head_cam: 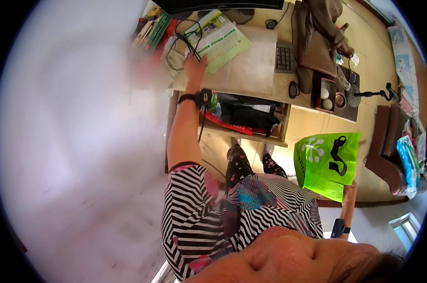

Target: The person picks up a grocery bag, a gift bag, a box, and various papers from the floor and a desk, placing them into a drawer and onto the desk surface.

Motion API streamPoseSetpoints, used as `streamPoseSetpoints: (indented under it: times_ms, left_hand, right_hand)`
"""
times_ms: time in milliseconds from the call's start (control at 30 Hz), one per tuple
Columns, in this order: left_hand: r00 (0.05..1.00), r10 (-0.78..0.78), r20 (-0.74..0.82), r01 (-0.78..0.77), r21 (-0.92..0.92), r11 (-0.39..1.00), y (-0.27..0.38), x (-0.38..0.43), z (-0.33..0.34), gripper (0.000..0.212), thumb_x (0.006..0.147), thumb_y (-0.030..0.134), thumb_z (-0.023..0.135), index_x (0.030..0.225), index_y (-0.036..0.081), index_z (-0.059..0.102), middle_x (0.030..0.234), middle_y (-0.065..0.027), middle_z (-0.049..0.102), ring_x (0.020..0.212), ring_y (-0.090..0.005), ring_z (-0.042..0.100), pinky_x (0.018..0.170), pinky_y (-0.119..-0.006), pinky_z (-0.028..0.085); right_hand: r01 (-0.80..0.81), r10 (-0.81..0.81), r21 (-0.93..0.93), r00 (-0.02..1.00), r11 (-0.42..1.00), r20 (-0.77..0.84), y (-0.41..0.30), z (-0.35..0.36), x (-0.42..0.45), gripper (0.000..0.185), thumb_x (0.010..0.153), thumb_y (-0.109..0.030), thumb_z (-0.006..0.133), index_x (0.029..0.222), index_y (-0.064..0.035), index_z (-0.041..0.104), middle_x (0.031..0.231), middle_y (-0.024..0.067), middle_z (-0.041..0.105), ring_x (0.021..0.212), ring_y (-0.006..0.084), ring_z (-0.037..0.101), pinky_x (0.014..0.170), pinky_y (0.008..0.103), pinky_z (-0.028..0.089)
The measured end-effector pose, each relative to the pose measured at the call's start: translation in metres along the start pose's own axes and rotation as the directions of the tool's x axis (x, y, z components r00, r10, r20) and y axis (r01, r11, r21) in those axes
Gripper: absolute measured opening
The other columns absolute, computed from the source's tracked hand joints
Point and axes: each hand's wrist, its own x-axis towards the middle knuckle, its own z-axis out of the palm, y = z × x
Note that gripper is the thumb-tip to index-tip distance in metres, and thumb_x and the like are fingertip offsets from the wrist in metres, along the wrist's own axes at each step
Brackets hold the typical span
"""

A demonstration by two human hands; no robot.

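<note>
My left hand (195, 69) reaches over the left part of the desk (218, 81), pinching a looped black cable (191, 45). The cable's loops spread over a green and white printed sheet (217, 40). At the right, my right hand (349, 191) grips the lower edge of a bright green bag (319, 159), its fingers partly hidden by the bag. The bag bears white print and a black strap. Below the desktop an open drawer (241, 136) holds a black bag (249, 109) and a red packet (231, 124).
Books (158, 33) stand at the left, by the white wall (75, 106). A monitor (220, 4), keyboard (285, 58), black mouse (293, 89) and brown animal sculpture (323, 39) are along the desk. To the right are a tray with white balls (327, 104) and a brown sofa (385, 152).
</note>
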Motion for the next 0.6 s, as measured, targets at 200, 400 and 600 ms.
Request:
streamPoseSetpoints:
  times_ms: [200,400,600]
  left_hand:
    - [0.951,-0.268,0.151,0.225,0.251,0.941,-0.022,0.037,0.035,0.046,0.07,0.028,0.066,0.102,-0.003,0.055,0.094,-0.0226,0.063,0.087,-0.038,0.061,0.08,-0.046,0.048]
    - [0.953,-0.265,0.15,0.245,0.137,0.96,-0.039,0.052,0.019,0.036,0.076,0.021,0.06,0.104,-0.002,0.055,0.098,-0.0227,0.063,0.089,-0.0395,0.062,0.077,-0.045,0.05]
    - [0.896,0.23,-0.38,-0.263,-0.036,0.964,-0.024,0.031,-0.065,0.028,0.085,0.01,0.052,0.11,-0.003,0.052,0.093,-0.0219,0.062,0.086,-0.041,0.059,0.076,-0.046,0.047]
  right_hand:
    - [-0.084,0.084,-0.006,0.996,0.996,0.012,0.001,0.009,-0.009,0.034,0.079,-0.013,0.07,0.11,-0.0005,0.061,0.093,0.0014,0.065,0.083,0.0095,0.059,0.074,0.0243,0.047]
    - [-0.084,0.084,-0.019,0.996,0.996,0.007,-0.01,0.031,-0.012,0.024,0.082,-0.018,0.066,0.101,-0.003,0.063,0.088,0.0005,0.064,0.076,0.0088,0.059,0.066,0.0236,0.047]
    - [-0.078,0.074,-0.085,0.996,0.993,-0.05,-0.005,0.031,0.003,0.033,0.079,-0.014,0.066,0.108,0.0018,0.062,0.092,0.0029,0.065,0.079,0.0091,0.059,0.069,0.023,0.047]
